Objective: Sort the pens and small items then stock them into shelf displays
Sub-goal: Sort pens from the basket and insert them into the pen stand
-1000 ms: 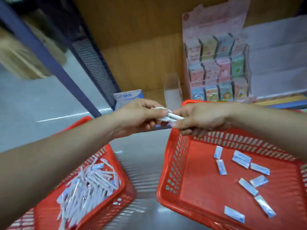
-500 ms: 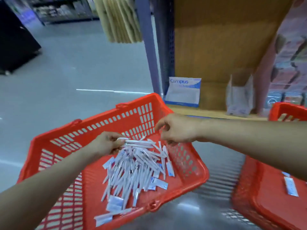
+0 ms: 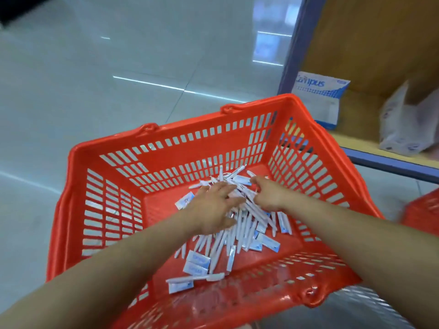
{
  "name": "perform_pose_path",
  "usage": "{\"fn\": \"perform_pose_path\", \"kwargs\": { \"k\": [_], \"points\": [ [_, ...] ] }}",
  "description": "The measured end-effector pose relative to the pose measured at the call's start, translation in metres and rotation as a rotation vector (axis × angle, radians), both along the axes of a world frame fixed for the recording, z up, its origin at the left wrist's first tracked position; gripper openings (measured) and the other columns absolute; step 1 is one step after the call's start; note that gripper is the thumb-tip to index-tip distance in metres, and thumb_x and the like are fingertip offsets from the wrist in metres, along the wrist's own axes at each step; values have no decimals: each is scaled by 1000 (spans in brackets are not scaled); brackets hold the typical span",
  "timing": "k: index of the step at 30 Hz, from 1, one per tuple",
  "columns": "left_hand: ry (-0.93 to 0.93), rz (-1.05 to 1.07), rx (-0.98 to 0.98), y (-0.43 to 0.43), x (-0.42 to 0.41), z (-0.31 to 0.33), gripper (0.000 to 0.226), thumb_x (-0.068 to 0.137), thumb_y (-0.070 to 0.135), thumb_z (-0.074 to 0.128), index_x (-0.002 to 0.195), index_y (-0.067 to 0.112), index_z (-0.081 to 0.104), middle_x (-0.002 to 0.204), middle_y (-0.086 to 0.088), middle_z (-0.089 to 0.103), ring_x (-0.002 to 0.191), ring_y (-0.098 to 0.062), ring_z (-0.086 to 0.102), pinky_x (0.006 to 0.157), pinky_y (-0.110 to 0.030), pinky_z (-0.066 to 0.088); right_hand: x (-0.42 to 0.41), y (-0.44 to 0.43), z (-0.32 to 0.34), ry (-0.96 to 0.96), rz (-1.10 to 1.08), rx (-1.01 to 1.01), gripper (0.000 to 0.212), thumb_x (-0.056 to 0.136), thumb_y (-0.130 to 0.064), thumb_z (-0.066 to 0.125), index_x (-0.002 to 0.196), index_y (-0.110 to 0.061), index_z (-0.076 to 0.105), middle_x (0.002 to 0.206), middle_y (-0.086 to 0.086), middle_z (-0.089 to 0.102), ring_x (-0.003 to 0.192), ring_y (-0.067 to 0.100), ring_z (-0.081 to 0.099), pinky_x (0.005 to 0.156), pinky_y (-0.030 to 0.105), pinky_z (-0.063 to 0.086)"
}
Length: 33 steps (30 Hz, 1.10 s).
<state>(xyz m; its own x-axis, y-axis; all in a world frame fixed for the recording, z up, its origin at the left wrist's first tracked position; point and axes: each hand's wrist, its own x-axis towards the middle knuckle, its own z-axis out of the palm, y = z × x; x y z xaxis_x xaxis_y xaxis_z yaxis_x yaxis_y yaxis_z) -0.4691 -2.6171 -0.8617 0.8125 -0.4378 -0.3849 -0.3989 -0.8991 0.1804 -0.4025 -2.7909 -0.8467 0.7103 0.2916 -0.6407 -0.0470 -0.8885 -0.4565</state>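
A red basket point(image 3: 159, 210) sits on the floor point(image 3: 118, 55), holding a loose pile of white pens point(image 3: 240, 231) mixed with small blue-and-white packets point(image 3: 197, 260). Both arms reach into it from the near side. The left hand point(image 3: 213, 207) lies flat on the middle of the pile, fingers spread and straight, its grip released. The right hand point(image 3: 268, 195) is just to its right at the far part of the pile, fingers bent down among the pens; whether its grip has closed on any pen cannot be told. 1 pen lies apart by the near wall. At the far right, a wooden shelf point(image 3: 356, 115) carries a Campus pack point(image 3: 318, 98). A second red basket point(image 3: 425, 210) shows at the right edge.
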Motion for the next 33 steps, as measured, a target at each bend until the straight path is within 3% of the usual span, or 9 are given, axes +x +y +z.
{"fn": "perform_pose_path", "kwargs": {
  "k": [5,8,12,17,21,23,25,28,33],
  "points": [
    [24,-112,113,-11,-11,-13,60,85,62,49,139,46,27,157,-2,10,141,-29,11,108,-62,17,-10,9,-28,-29,204,-173,79,81,-30,64,148,-17,23,145,12,43,129,32,46,101,41,42],
    [-29,-133,195,6,-8,-8,50,85,58,52,131,42,43,152,-2,19,135,-28,22,105,-58,24,-11,13,-33,-95,256,-182,87,80,-42,68,149,-19,20,148,9,40,132,30,44,103,43,42],
    [-9,-133,278,29,-14,-8,38,86,55,51,116,34,61,147,0,28,130,-26,28,102,-54,23,-10,20,-31,-71,218,-156,66,83,-34,71,135,-8,41,128,12,57,115,29,56,91,32,47],
    [159,-22,346,36,-10,4,14,83,24,51,88,21,64,102,0,57,104,-24,49,88,-49,34,-16,36,-29,131,126,-77,20,82,-22,72,78,-15,54,77,5,60,69,22,59,56,27,44],
    [563,190,73,46,9,4,22,83,14,53,91,15,73,93,0,71,92,-21,65,83,-35,53,-19,41,-27,361,65,103,27,82,-26,77,101,-16,60,81,14,70,59,22,57,55,29,46],
    [556,470,-204,52,14,0,32,81,1,48,87,17,75,87,7,70,89,-13,65,81,-26,51,-16,38,-25,426,71,113,39,82,-30,76,114,-20,57,67,8,60,48,16,48,45,22,40],
    [324,638,-346,47,16,-7,29,84,1,47,86,17,72,86,7,67,85,-12,60,76,-22,47,-11,36,-23,384,12,151,34,85,-31,73,114,-21,60,74,5,61,55,16,54,46,22,44],
    [19,614,-413,23,19,-17,20,88,10,49,97,17,66,102,1,66,91,-18,59,78,-26,46,1,28,-25,-88,-5,82,25,88,-22,67,112,-16,66,104,4,68,94,20,64,71,23,46],
    [-9,379,-150,-2,15,-45,44,86,20,46,130,23,47,136,-1,47,120,-27,41,96,-44,42,4,17,-38,-220,26,6,61,91,-16,56,148,-15,33,145,10,47,131,32,45,105,40,40]
  ]
}}
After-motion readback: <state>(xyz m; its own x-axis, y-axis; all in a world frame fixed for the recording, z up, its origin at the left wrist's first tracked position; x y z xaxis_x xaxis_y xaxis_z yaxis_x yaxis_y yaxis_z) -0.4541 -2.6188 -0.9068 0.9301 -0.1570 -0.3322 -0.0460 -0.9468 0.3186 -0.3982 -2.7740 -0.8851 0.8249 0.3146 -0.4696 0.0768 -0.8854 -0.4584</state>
